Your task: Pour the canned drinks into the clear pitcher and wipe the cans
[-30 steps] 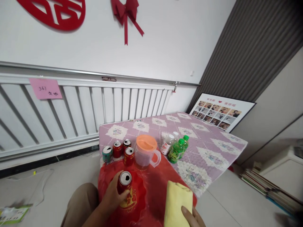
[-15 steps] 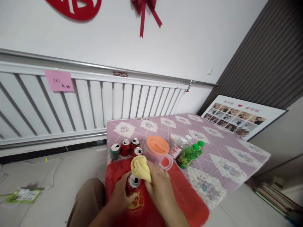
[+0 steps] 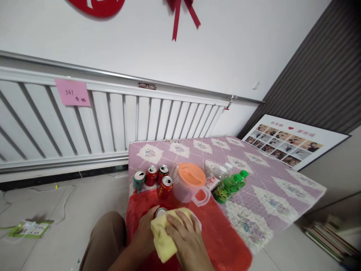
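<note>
My left hand (image 3: 146, 229) is wrapped round a drink can (image 3: 161, 212) above the red cloth. Only the can's silver top rim shows; the rest is behind the cloth and my hand. A folded yellow cloth (image 3: 165, 241) lies against the can's side, with my right hand (image 3: 184, 231) closed over it. Just beyond stands an upright red can (image 3: 165, 186), its tab hole open. Behind it are two more red cans (image 3: 151, 175) and a green can (image 3: 138, 180).
A clear plastic jug (image 3: 183, 192) with an orange lid stands beyond my right hand. Green-capped bottles (image 3: 227, 188) lie to its right. The red cloth (image 3: 222, 241) covers the front of the floral tablecloth (image 3: 263, 195). A white radiator (image 3: 96, 124) runs behind.
My right hand has lowered the yellow cloth from above the can onto its side, and the cloth is now spread wider. My left hand keeps its hold on the can.
</note>
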